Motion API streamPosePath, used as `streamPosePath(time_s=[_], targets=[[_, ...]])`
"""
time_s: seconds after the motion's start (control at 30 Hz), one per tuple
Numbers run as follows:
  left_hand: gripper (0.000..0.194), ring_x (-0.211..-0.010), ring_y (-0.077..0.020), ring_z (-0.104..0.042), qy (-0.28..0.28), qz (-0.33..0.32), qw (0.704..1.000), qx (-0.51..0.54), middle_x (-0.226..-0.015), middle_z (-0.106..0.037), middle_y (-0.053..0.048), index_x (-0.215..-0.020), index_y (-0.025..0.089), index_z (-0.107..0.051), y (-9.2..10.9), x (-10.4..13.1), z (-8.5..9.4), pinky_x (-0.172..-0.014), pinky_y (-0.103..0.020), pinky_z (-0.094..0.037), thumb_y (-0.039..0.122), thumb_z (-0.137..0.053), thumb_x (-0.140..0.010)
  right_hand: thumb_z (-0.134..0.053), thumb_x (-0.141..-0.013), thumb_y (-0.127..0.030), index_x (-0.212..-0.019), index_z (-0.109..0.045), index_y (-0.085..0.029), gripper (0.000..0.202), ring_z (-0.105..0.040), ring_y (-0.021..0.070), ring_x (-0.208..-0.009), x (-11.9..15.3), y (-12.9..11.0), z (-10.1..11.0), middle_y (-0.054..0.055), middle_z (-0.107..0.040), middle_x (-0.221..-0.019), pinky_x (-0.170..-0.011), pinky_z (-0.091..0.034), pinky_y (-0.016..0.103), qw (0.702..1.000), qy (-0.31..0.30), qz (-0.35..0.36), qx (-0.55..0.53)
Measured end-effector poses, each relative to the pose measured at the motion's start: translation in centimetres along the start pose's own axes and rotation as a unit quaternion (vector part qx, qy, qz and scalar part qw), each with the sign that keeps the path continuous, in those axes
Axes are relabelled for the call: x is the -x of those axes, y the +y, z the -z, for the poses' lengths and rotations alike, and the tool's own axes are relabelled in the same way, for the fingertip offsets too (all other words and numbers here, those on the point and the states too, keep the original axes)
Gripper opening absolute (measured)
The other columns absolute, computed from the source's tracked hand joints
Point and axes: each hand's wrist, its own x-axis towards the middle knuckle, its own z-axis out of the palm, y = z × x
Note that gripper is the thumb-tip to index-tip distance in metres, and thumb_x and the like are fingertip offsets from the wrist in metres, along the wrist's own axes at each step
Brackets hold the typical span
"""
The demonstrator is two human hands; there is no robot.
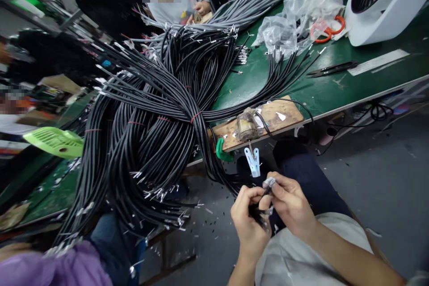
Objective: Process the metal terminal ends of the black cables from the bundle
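Note:
My left hand (pixel 250 219) is closed around black cables, whose ends partly show in the palm. With thumb and fingers, my right hand (pixel 291 203) pinches the pale, silvery end (pixel 269 182) of a black cable just above it. Both hands are close together over my lap, in front of the table edge. Above them a light blue clothespin (pixel 253 162) hangs from a wooden board (pixel 283 114) that carries a taped lump (pixel 247 125). A thick bundle of black cables (pixel 197 129), tied in red, runs across the table and down toward my hands.
Grey cables (pixel 248 6) and plastic bags (pixel 278 29) lie on the green table (pixel 335 91). Also there are orange-handled scissors (pixel 326 33), black tweezers (pixel 331 69) and a white fan (pixel 385 4). A co-worker's hand (pixel 203 7) is across the table; a purple sleeve (pixel 67 268) is at left.

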Motion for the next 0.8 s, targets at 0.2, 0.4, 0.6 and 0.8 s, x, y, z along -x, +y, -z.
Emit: streamPosePath(time_s=[0.2, 0.4, 0.6, 0.8], targets=[[0.014, -0.053, -0.0107, -0.052, -0.039, 0.025, 0.999, 0.02, -0.062, -0.052, 0.002, -0.079, 0.017, -0.064, -0.4, -0.3, 0.6, -0.05, -0.021, -0.036, 0.019, -0.053, -0.088, -0.076, -0.075, -0.032, -0.074, -0.071, -0.018, 0.015, -0.052, 0.01, -0.065, -0.3, 0.4, 0.6, 0.0, -0.058, -0.072, -0.062, -0.044, 0.021, 0.996, -0.03, -0.057, -0.055], [0.039, -0.051, -0.0103, -0.049, -0.131, 0.062, 0.988, 0.044, -0.055, -0.048, 0.0, -0.056, 0.016, -0.053, 0.3, -1.3, 2.0, -0.049, -0.022, -0.033, 0.027, -0.045, -0.093, -0.059, -0.088, -0.019, -0.106, -0.066, -0.02, 0.019, -0.055, 0.0184, -0.082, -0.9, -1.5, 2.5, 0.008, -0.062, -0.093, -0.072, -0.045, 0.031, 0.902, -0.155, 0.236, 0.327], [0.034, -0.043, -0.0078, -0.044, -0.2, 0.059, 0.969, 0.135, -0.058, -0.049, 0.0, -0.063, 0.015, -0.058, -1.0, -1.6, 2.5, -0.043, -0.021, -0.032, 0.034, -0.052, -0.091, -0.062, -0.086, -0.033, -0.078, -0.062, -0.017, 0.018, -0.049, 0.0155, -0.069, -1.6, -0.8, 2.1, 0.003, -0.053, -0.073, -0.062, -0.041, 0.029, 0.948, -0.177, 0.159, 0.21], [0.03, -0.053, -0.0129, -0.053, -0.146, -0.036, 0.974, 0.169, -0.06, -0.056, -0.002, -0.066, 0.017, -0.063, -2.3, -2.1, 2.2, -0.051, -0.024, -0.042, 0.043, -0.066, -0.082, -0.077, -0.07, -0.041, -0.065, -0.058, -0.016, 0.032, -0.042, 0.0084, -0.055, -0.8, 0.7, 0.6, -0.003, -0.044, -0.065, -0.051, -0.036, 0.022, 0.976, -0.146, -0.141, -0.078]])
